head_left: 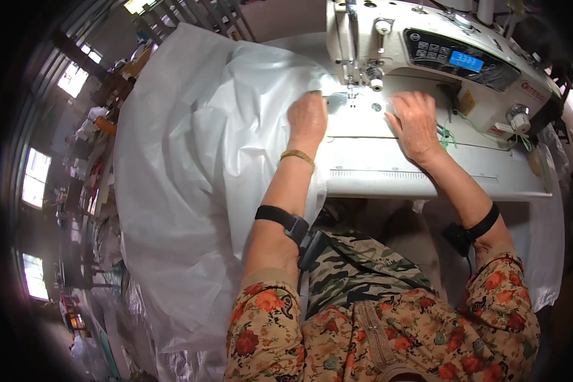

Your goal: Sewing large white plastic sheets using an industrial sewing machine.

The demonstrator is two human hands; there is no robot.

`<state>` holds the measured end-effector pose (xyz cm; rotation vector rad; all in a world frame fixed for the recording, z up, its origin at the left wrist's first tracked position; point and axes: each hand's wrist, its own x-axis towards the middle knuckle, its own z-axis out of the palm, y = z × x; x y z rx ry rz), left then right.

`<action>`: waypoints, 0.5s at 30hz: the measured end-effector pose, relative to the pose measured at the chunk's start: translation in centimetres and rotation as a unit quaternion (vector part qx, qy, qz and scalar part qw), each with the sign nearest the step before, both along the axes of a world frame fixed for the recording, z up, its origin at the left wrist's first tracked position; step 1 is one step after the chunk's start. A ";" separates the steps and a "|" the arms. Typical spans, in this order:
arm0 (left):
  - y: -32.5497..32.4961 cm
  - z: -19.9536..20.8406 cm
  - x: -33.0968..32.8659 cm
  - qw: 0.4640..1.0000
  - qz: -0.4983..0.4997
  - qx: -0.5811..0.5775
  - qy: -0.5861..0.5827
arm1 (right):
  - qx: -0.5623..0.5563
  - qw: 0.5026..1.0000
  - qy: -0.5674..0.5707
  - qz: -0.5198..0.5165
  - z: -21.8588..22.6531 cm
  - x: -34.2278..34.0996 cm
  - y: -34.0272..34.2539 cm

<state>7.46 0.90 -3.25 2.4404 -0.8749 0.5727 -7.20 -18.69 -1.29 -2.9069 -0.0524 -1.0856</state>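
Observation:
A large translucent white sheet (191, 134), like plastic or coated fabric, lies in folds to the left of the sewing machine (439, 25). My left hand (308, 121) is closed at the sheet's right edge, just left of the presser foot (353, 95), its fingertips mostly hidden in the glare. On the other side of the needle area, my right hand (416, 124) rests over the white machine bed (369, 149). Its thumb and fingers are apart, and nothing shows between them.
A control panel (461, 60) with a lit blue display sits on the machine arm. Green threads (447, 137) lie right of my right hand. A ruler strip (395, 173) runs along the table's front edge. Cluttered shelves (95, 165) stand at far left.

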 end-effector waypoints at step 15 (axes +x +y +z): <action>3.2 1.0 -5.2 0.997 0.003 -0.075 0.014 | -0.009 0.994 0.091 0.062 -0.9 -3.2 0.4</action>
